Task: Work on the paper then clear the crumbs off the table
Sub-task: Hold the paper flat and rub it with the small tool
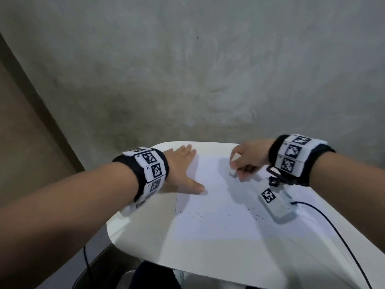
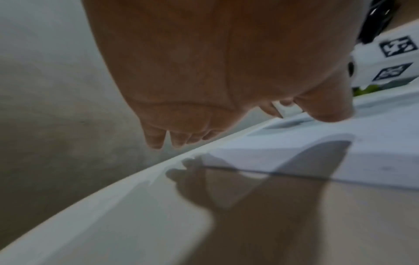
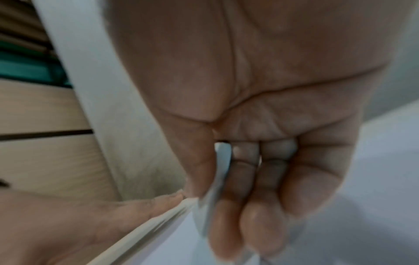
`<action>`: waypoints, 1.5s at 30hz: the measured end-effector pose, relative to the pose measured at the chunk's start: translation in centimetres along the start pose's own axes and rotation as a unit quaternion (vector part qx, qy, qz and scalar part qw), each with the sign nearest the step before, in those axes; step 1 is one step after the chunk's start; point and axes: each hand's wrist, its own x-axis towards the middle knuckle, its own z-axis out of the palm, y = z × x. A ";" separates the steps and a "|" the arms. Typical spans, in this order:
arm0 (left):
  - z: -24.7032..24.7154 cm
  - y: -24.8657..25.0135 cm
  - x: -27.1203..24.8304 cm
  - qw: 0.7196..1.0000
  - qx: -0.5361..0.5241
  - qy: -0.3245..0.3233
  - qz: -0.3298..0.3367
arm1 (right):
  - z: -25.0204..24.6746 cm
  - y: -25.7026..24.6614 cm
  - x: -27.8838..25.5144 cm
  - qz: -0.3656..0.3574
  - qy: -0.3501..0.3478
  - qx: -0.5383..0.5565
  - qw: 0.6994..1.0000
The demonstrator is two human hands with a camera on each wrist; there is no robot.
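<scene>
A white sheet of paper (image 1: 210,205) lies on the white table (image 1: 145,232). My left hand (image 1: 183,170) lies flat with straight fingers on the paper's far left corner, thumb (image 1: 196,187) spread onto the sheet. My right hand (image 1: 243,161) pinches a small white eraser (image 1: 233,173) and presses it on the paper's far right part. Dark eraser crumbs (image 1: 194,214) are scattered over the near half of the sheet, with more crumbs (image 1: 257,216) at the right. In the right wrist view the eraser (image 3: 217,182) sits between thumb and curled fingers. In the left wrist view the palm (image 2: 215,62) hovers over the paper's edge (image 2: 294,157).
A white wrist-camera unit (image 1: 275,202) with a black cable (image 1: 333,228) rests on the table's right side. A grey concrete wall (image 1: 208,69) stands right behind the table. Another black cable (image 1: 85,263) hangs below the table's left edge.
</scene>
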 end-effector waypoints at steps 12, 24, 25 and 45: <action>2.2 -2.4 0.8 1.000 -0.002 -0.020 0.014 | 2.2 -6.6 4.0 -0.188 0.157 -0.394 0.886; 2.0 -2.4 0.9 0.999 -0.013 -0.022 0.022 | 2.6 -9.5 3.2 -0.156 0.123 -0.455 0.868; 2.0 -2.5 0.9 0.999 -0.014 -0.021 0.023 | 3.0 -9.1 3.1 -0.161 0.125 -0.445 0.872; 1.9 -2.1 0.9 0.999 -0.009 -0.038 -0.005 | 2.7 -7.0 -0.5 -0.062 -0.019 -0.463 0.884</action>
